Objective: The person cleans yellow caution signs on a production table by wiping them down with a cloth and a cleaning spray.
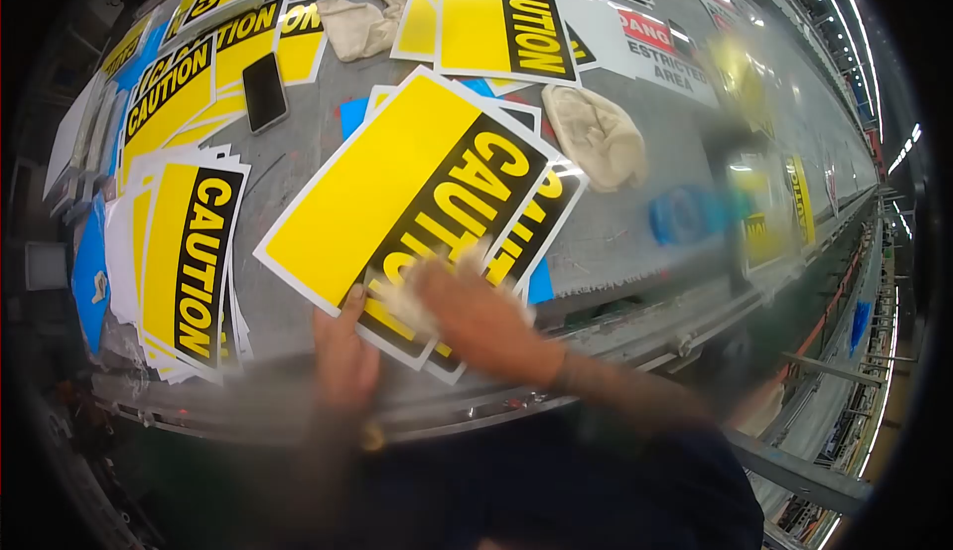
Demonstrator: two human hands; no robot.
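A yellow and black caution sign (372, 188) lies tilted in front of me, on top of other signs. At its near edge is my left hand (345, 356), its thumb on the sign's border and its other fingers partly out of sight. My right hand (486, 322), smeared by motion, presses a pale cloth (402, 297) against the black lettered band. Part of a second caution sign (551, 217) shows beneath the first, with blue sheeting (539, 282) under it.
A stack of caution signs (204, 262) stands at the left, with more signs (506, 19) farther back. A phone (264, 93), cloth bundles (596, 135) and a blurred blue bottle-like object (695, 214) lie on the grey table (635, 282). Its metal edge runs along my side.
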